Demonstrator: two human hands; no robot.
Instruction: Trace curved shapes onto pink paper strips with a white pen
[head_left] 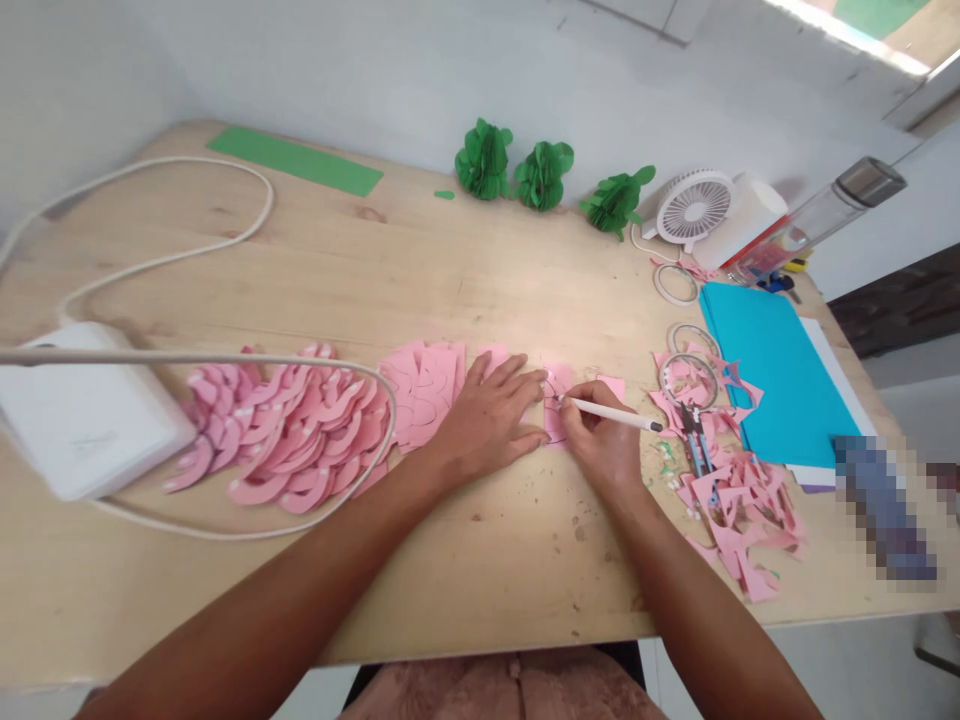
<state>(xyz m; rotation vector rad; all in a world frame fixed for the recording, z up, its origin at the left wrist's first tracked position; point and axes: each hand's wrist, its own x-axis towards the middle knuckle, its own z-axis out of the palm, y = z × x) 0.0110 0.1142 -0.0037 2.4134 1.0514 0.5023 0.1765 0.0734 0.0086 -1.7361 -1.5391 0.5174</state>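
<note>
My right hand [604, 440] grips a white pen [619, 412], its tip on a small pink paper piece [556, 432] marked with dark curved lines. Flat on the table, my left hand [491, 415] spreads its fingers, with the fingertips at the left edge of that piece. More pink paper pieces with drawn curves [424, 395] lie left of my left hand, partly under it. Farther left is a heap of cut pink curved strips [307, 440]. Another pink piece [613, 385] shows behind my right hand.
Pink scraps [750, 510], pliers-like scissors [697, 450] and tape rolls [688, 382] lie on the right, beside blue sheets [780, 370]. Green paper clusters [544, 175], a fan [694, 210] and a bottle [825, 220] stand at the back. A cable [187, 357] loops by a white box [90, 420].
</note>
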